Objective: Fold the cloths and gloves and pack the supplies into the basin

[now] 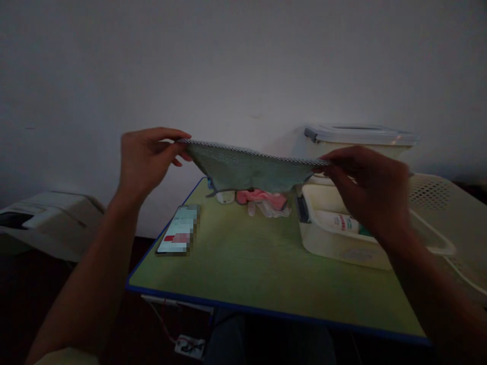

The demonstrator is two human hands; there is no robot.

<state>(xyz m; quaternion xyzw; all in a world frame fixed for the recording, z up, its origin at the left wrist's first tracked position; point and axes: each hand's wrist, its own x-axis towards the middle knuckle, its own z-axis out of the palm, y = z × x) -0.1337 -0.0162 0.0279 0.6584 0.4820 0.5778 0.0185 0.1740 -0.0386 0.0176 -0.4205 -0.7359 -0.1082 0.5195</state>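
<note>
Stretched between both hands above the table is a grey-green cloth with a black-and-white patterned top edge. It looks thin and hangs down in a shallow fold. My left hand pinches its left top corner between thumb and fingers. At the opposite corner, my right hand pinches the same edge, slightly lower. Behind the cloth's lower edge lie a pink cloth and a crumpled whitish piece, both partly hidden.
A phone lies at the left of the green table. On the right stand an open cream bin holding a white bottle, a lidded box and a perforated basket. A power strip is below the table.
</note>
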